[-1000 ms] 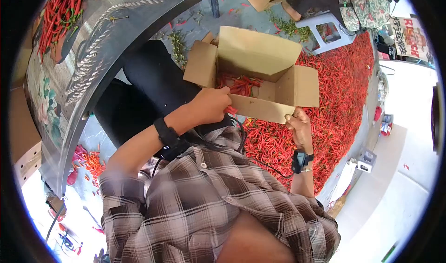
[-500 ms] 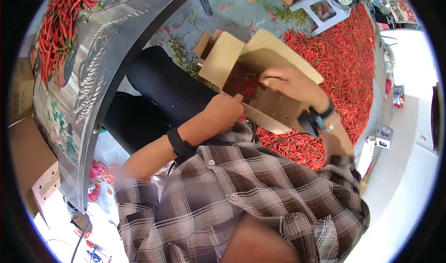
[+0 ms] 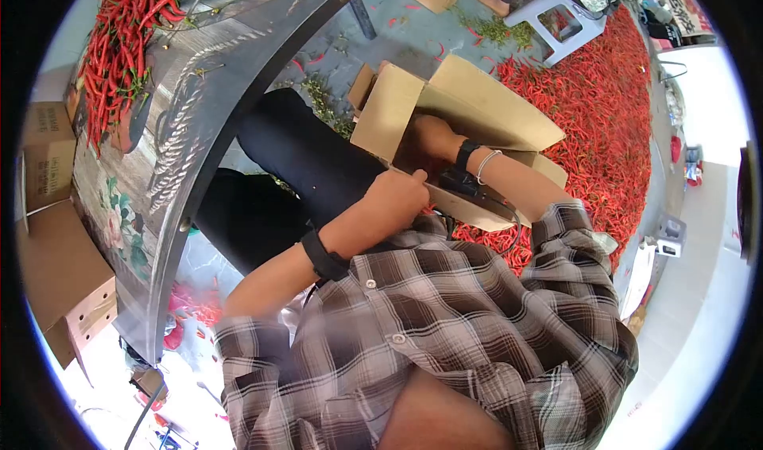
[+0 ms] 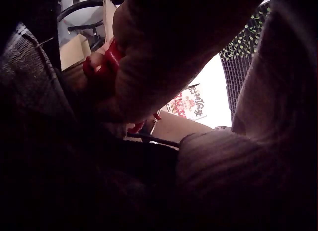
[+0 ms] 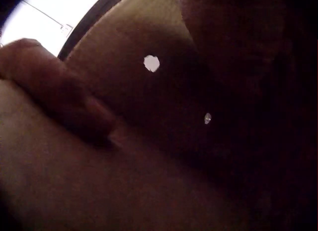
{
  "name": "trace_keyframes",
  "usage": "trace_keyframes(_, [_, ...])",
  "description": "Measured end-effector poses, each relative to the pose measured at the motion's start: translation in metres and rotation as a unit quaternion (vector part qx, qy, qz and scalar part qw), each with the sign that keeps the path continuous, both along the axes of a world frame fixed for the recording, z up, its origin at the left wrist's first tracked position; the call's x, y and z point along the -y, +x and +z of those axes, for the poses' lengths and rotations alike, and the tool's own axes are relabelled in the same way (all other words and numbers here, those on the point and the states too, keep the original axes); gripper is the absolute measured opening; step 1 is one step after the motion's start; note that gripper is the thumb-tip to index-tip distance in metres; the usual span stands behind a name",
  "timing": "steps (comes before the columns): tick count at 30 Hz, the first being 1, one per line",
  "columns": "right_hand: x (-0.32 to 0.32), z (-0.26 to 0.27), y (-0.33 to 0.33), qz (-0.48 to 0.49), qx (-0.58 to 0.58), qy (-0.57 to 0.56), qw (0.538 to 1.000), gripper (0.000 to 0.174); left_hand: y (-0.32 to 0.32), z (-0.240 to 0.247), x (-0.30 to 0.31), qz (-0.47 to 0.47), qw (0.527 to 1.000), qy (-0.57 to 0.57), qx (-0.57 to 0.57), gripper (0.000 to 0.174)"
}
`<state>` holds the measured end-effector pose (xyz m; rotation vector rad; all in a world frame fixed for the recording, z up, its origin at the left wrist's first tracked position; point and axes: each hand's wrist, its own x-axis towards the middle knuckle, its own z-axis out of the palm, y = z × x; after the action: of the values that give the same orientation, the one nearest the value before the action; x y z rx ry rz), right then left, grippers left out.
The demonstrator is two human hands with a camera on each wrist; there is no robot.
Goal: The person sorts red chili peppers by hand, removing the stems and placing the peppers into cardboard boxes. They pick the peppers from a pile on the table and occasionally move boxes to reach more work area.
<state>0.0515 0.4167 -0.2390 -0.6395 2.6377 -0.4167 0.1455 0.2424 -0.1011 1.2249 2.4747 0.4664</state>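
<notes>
An open cardboard box (image 3: pixel 497 104) sits tilted before the person's lap. The left hand (image 3: pixel 400 198) grips its near left edge, thumb at the rim. Red chilies (image 4: pixel 113 53) show between the curled fingers of the left hand (image 4: pixel 149 62) in the left wrist view. The right hand (image 3: pixel 435 138) reaches down inside the box, its fingertips hidden in the head view. In the dark right wrist view, part of the right hand (image 5: pixel 59 92) lies close to the holed box wall (image 5: pixel 119 47); whether it holds anything cannot be told.
A large heap of red chilies (image 3: pixel 604 124) spreads beyond the box to the right. A grey plastic stool (image 3: pixel 560 25) stands behind it. On the left, a table (image 3: pixel 163 211) carries more chilies (image 3: pixel 119 52). Other cartons (image 3: pixel 60 251) stand at the far left.
The right hand has let go of the box's near right edge and reached deep inside. The box has turned in the view; the left hand stays at its near edge.
</notes>
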Motion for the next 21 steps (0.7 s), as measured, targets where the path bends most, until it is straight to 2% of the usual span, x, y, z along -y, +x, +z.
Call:
trace_keyframes(2, [0.005,-0.003,-0.002,0.002,-0.001,-0.018,1.0,0.013,-0.001,-0.001,0.002,0.005,1.0,-0.006,-0.002,0.003])
trace_keyframes(4, [0.013,0.016,-0.001,-0.027,0.074,-0.01,0.997,0.016,-0.001,0.001,0.004,0.012,1.0,0.019,-0.001,0.004])
trace_keyframes(8, [0.009,0.019,-0.01,-0.031,0.131,-0.005,0.991,0.02,-0.003,-0.003,0.003,0.005,1.0,0.02,0.004,0.006])
trace_keyframes(10, [-0.004,0.027,-0.015,0.04,0.112,0.029,0.992,0.028,-0.002,-0.001,0.005,0.0,1.0,0.008,0.007,0.008])
trace_keyframes(11, [-0.015,0.033,-0.012,0.035,0.116,0.031,0.992,0.028,-0.002,0.0,0.005,-0.004,1.0,0.01,0.01,0.008])
trace_keyframes(13, [-0.031,0.075,-0.003,0.016,0.074,-0.052,0.996,0.029,-0.005,0.001,0.006,-0.003,1.0,0.009,0.0,0.008])
trace_keyframes(15, [-0.048,0.087,0.009,-0.018,0.081,-0.041,0.996,0.027,-0.005,0.0,0.006,-0.01,1.0,-0.001,0.003,0.009])
trace_keyframes(16, [-0.057,0.09,0.014,-0.047,0.086,-0.032,0.995,0.026,-0.005,-0.001,0.005,-0.012,1.0,-0.014,0.005,0.009])
trace_keyframes(20, [-0.083,0.087,0.029,-0.06,0.157,-0.011,0.986,0.028,-0.004,-0.001,0.005,-0.01,1.0,0.021,-0.001,0.008])
trace_keyframes(21, [-0.085,0.08,0.032,-0.021,0.166,-0.001,0.986,0.029,-0.004,-0.001,0.005,-0.012,1.0,0.018,-0.001,0.007])
